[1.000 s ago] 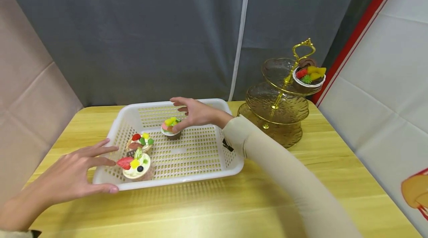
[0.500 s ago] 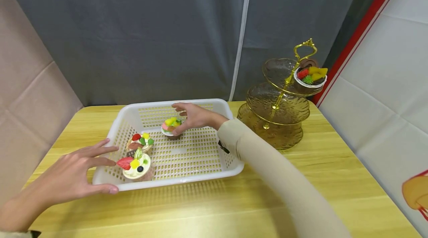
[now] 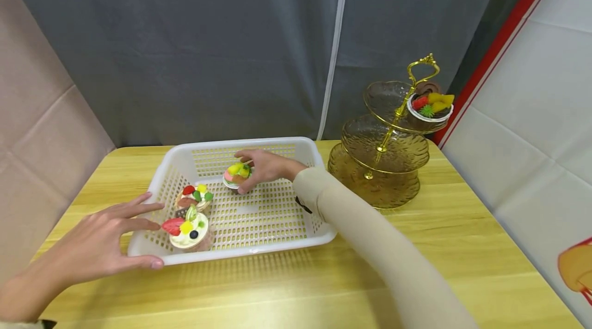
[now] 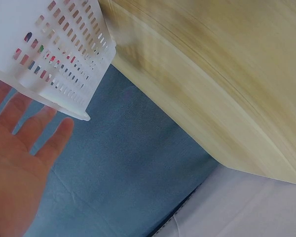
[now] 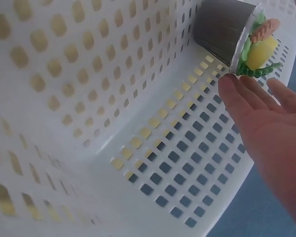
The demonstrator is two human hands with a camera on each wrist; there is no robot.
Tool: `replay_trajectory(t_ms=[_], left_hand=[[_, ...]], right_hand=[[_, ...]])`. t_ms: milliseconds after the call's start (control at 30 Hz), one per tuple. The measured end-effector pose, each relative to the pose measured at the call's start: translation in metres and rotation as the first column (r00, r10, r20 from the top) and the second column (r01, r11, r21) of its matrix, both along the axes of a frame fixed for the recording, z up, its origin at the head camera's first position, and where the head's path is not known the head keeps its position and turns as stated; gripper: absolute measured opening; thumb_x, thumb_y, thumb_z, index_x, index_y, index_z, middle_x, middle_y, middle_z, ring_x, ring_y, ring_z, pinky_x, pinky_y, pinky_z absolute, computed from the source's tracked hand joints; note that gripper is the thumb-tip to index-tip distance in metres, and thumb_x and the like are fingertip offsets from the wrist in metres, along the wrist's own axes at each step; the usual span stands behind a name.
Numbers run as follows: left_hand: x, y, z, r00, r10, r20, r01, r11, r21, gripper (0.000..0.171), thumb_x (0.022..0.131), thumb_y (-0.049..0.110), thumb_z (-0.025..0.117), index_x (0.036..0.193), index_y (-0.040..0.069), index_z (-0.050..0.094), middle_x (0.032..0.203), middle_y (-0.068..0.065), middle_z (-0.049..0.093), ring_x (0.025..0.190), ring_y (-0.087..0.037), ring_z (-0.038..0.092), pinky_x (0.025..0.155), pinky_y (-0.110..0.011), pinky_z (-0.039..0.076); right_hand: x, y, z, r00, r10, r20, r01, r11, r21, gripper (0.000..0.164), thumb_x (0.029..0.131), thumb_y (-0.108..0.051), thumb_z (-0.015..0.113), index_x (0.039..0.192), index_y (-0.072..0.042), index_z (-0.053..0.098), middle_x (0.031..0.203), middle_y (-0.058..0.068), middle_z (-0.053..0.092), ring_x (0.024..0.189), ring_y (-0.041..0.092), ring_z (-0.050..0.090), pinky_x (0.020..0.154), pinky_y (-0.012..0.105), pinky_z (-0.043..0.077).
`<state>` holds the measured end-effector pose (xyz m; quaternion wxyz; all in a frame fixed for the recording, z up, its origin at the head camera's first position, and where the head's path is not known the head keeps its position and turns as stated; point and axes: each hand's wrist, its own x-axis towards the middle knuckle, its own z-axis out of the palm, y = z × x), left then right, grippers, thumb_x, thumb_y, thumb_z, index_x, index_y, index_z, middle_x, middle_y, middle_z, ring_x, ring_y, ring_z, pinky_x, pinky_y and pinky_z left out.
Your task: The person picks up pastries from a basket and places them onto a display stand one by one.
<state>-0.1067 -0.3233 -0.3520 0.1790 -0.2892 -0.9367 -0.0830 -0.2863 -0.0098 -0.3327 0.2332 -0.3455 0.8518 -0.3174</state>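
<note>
In the head view my right hand [image 3: 265,167] reaches down into a white plastic basket [image 3: 259,250], thumb and fingers spread about a toy cupcake [image 3: 236,174] topped with yellow, pink and green pieces. The right wrist view has the fingertips [image 5: 228,85] right at the rim of its dark cup [image 5: 219,30], with the thumb apart at the frame's corner. My left hand [image 3: 99,239] rests at the basket's left end, fingers extended over the rim and thumb along the front corner. Close by these fingers sit a cream cupcake with a strawberry [image 3: 187,231] and a fruit-topped one [image 3: 196,196].
A three-tier amber stand [image 3: 384,151] with gold trim and handle stands right of the basket. On its top tier sits a chocolate fruit cupcake [image 3: 430,108]. The wooden table [image 3: 324,288] meets a grey curtain [image 3: 222,51] behind and pale side walls.
My right hand has moved slightly lower and closer around the cupcake, its thumb dropping beside the cup. My left hand and the basket have stayed put.
</note>
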Motion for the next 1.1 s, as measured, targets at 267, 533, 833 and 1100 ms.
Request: replay_trajectory(t_ms=[267, 533, 833, 1100], left_hand=[[0.001, 0.0, 0.0, 1.0, -0.003, 0.001, 0.003, 1.0, 0.006, 0.056, 0.054, 0.068, 0.085, 0.095, 0.03, 0.077, 0.131, 0.0, 0.064, 0.127, -0.029, 0.055, 0.068, -0.06, 0.049], [0.001, 0.0, -0.002, 1.0, 0.001, -0.018, -0.001, 1.0, 0.009, 0.056, 0.054, 0.069, 0.084, 0.095, 0.031, 0.077, 0.13, 0.002, 0.064, 0.131, -0.02, 0.051, 0.067, -0.059, 0.049], [0.002, -0.001, -0.002, 0.999, 0.003, -0.032, -0.003, 1.0, 0.003, 0.056, 0.053, 0.07, 0.084, 0.095, 0.032, 0.077, 0.13, 0.003, 0.064, 0.135, -0.013, 0.047, 0.064, -0.054, 0.048], [0.002, 0.0, -0.002, 1.0, 0.01, -0.024, -0.01, 1.0, 0.004, 0.056, 0.053, 0.069, 0.084, 0.095, 0.032, 0.077, 0.131, 0.003, 0.063, 0.131, -0.019, 0.051, 0.063, -0.055, 0.048]], right_hand=[[0.0, -0.009, -0.003, 0.997, 0.011, -0.074, -0.007, 0.999, 0.053, 0.092, 0.077, -0.02, 0.085, 0.154, -0.01, 0.035, 0.151, 0.012, 0.044, 0.133, 0.026, 0.048, 0.103, 0.029, 0.041], [0.002, -0.016, -0.007, 0.987, 0.033, -0.16, -0.01, 0.99, 0.142, 0.087, 0.078, -0.021, 0.085, 0.152, -0.009, 0.04, 0.143, 0.007, 0.052, 0.119, 0.016, 0.052, 0.1, 0.026, 0.04], [0.006, -0.02, -0.014, 0.969, 0.03, -0.244, 0.002, 0.992, 0.128, 0.072, 0.081, -0.017, 0.082, 0.143, -0.007, 0.048, 0.127, 0.006, 0.059, 0.101, 0.014, 0.053, 0.087, 0.023, 0.042], [0.007, -0.021, -0.013, 0.958, -0.004, -0.287, 0.032, 0.995, 0.095, 0.053, 0.083, -0.022, 0.077, 0.127, -0.006, 0.055, 0.107, 0.001, 0.059, 0.087, 0.014, 0.054, 0.075, 0.02, 0.044]])
